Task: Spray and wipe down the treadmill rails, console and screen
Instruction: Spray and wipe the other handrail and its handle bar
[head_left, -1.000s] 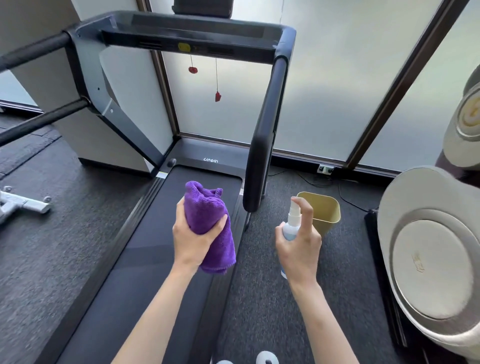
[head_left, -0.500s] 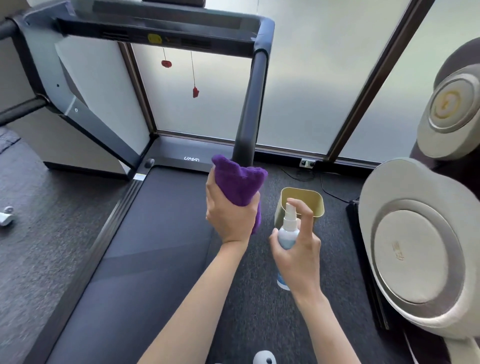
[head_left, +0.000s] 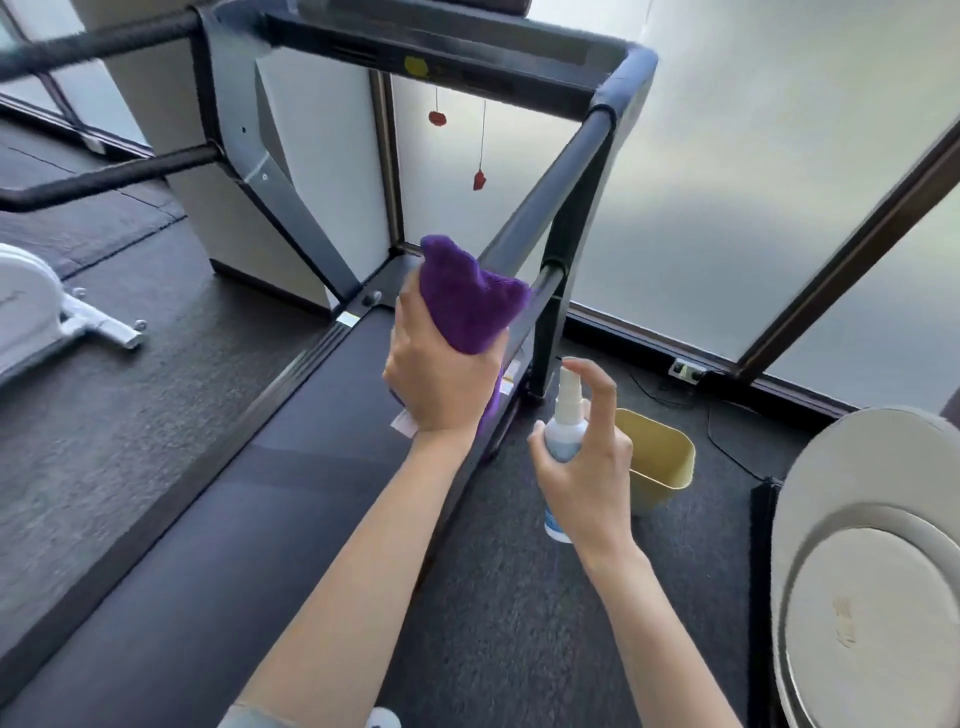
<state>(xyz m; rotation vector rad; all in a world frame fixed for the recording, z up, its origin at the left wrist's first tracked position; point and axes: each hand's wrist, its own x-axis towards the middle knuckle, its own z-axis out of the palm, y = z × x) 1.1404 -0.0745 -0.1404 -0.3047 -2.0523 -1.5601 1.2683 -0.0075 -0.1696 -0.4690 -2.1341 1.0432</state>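
Risk: mist from spray bottle may miss right handrail and fall on carpet, nozzle aim uncertain. Right hand wraps bottle, index finger raised over pump. Left hand grips bunched purple microfibre cloth, which touches the rail.

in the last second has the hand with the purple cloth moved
Yes. The left hand carried the purple cloth rightward off the belt to the right handrail.

The left hand is raised, its fingers curled; the right hand is held lower, forefinger arched.
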